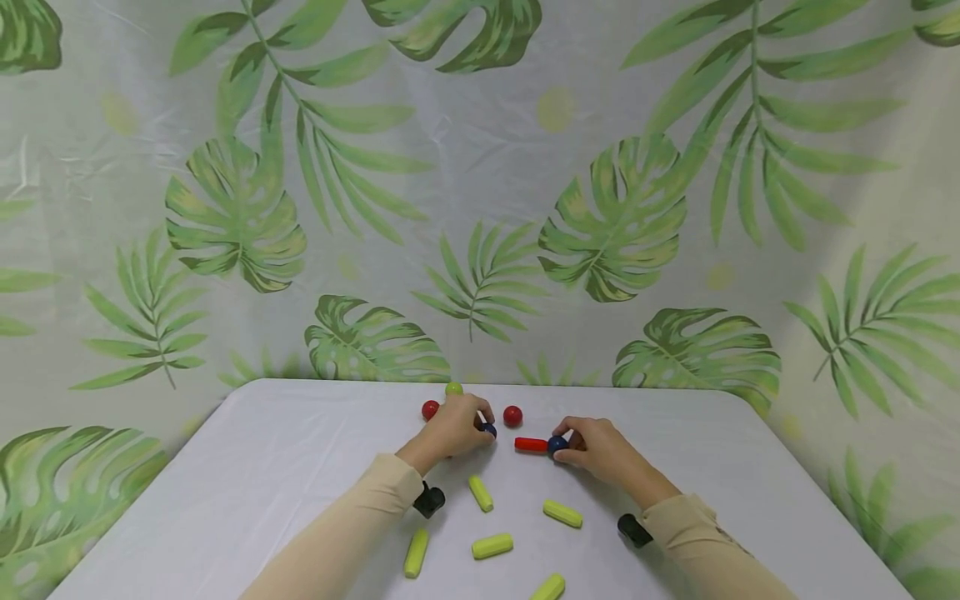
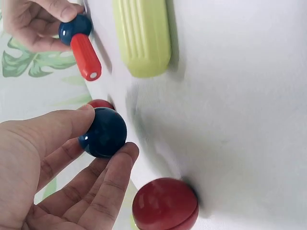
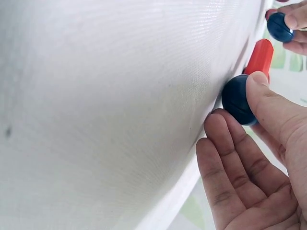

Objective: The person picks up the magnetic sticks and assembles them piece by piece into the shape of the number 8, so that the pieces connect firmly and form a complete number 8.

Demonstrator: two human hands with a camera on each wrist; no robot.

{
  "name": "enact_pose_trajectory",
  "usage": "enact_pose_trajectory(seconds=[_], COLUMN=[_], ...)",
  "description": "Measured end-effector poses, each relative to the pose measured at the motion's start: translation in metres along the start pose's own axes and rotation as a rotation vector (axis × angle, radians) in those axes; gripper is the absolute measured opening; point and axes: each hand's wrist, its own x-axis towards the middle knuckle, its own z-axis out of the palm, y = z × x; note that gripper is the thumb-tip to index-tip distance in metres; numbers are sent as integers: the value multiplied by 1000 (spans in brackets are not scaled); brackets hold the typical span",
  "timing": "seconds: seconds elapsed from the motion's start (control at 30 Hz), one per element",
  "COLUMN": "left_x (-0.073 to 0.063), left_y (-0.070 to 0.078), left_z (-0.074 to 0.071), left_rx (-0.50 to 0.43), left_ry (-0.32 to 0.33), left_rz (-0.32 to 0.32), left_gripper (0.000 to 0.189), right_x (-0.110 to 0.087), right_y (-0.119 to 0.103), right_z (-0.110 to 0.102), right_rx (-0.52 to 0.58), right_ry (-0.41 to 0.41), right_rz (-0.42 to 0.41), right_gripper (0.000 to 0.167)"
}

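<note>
In the left wrist view my left hand point(image 2: 62, 177) pinches a dark blue ball point(image 2: 106, 133) between thumb and fingertips. My right hand point(image 1: 600, 450) grips a second dark blue ball point(image 1: 557, 447) whose far side joins a ribbed red stick point(image 1: 531, 445). That stick points left, toward my left hand, and its free end shows a small pale spot. Beside my left hand lie a red ball point(image 1: 430, 409) and a green ball point(image 1: 453, 388). Another red ball point(image 1: 513, 416) sits between the hands, a little farther back.
Several yellow-green sticks lie scattered nearer to me, among them one stick point(image 1: 480, 493) in front of my left hand and another point(image 1: 562, 513) below my right. A white cloth covers the table point(image 1: 247, 467). Behind it hangs a leaf-patterned curtain point(image 1: 495, 183).
</note>
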Motion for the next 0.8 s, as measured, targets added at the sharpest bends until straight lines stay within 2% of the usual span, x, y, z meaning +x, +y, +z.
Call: enact_pose_trajectory(seconds=[0.5,0.8], left_x=[-2,0], left_y=[11,11], left_z=[12,17], left_rx=[11,6], left_ry=[-27,-45], left_rz=[29,25], left_gripper=[15,16], right_x=[0,3], right_y=[-12,-10], right_z=[0,2], right_rx=[0,7], right_ry=[-14,-9], right_rz=[17,32], right_gripper=[27,26])
